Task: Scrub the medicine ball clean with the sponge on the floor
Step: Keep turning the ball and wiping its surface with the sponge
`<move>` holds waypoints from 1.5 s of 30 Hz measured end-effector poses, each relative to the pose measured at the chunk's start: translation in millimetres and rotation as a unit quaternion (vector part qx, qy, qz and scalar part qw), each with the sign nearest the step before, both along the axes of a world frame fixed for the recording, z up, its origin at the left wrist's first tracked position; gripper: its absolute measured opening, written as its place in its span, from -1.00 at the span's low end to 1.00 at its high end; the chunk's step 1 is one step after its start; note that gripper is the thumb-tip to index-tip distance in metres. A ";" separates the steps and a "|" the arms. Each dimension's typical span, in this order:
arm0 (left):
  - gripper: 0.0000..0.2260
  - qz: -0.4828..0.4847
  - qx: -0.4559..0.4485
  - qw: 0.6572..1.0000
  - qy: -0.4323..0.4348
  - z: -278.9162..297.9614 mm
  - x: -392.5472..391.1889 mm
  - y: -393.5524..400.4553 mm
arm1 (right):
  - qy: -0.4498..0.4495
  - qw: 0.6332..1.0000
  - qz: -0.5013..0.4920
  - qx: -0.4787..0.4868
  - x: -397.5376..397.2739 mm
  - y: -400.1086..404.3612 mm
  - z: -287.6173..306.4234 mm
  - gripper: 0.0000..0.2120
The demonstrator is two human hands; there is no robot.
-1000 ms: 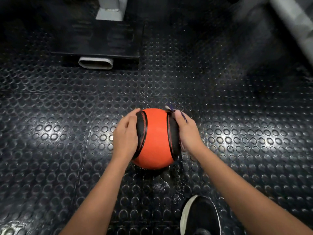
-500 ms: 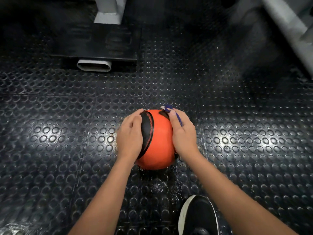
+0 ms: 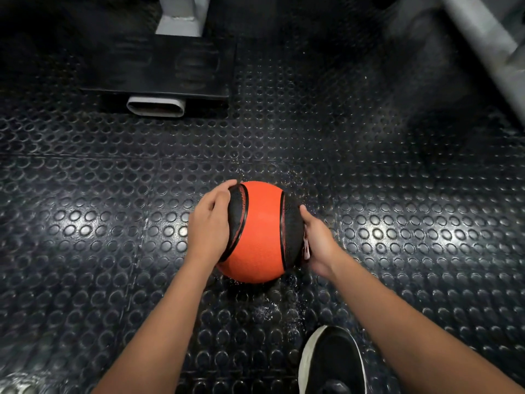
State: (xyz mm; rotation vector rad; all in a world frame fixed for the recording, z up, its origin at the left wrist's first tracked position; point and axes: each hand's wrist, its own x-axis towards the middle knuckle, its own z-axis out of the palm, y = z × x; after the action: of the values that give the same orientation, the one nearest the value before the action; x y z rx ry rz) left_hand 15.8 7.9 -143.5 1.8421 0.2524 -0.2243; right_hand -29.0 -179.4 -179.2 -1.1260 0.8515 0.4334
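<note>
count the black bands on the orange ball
2. One black band curves down the round orange rubber medicine ball's left side under the left hand; the other lies beside the right hand. Its underside is hidden.

The medicine ball (image 3: 260, 231) sits on the floor (image 3: 85, 223), left hand (image 3: 208, 226) left, right hand (image 3: 318, 243) right, shoe (image 3: 332, 362) nearer.

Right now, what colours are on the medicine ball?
Orange down the middle, with a black curved panel on each side of the medicine ball; the head view shows it.
</note>
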 end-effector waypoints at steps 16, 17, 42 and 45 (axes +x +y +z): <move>-0.68 0.007 -0.025 1.000 -0.004 -7.0 -0.2 5.7 | 0.021 0.975 -0.194 0.105 -48.7 -61.3 -1.9 -0.66; -0.68 0.006 -0.025 1.000 -0.003 -7.3 -0.1 5.9 | 0.012 0.976 -0.195 0.099 -48.4 -65.2 -2.3 -0.64; -0.60 -0.006 -0.018 1.000 -0.020 -9.8 1.2 6.0 | -0.043 0.766 0.315 -0.558 -58.7 -105.7 -44.9 -0.42; -0.65 -0.013 -0.004 1.000 -0.022 -10.2 -1.0 6.0 | -0.137 0.806 0.214 -0.535 -50.2 -78.2 -20.5 -0.50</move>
State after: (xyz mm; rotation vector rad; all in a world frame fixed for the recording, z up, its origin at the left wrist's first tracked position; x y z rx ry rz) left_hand 14.7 13.9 -153.7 1.8409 0.1965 -0.2030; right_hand -79.1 -257.6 -199.7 -2.4022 0.5423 0.1029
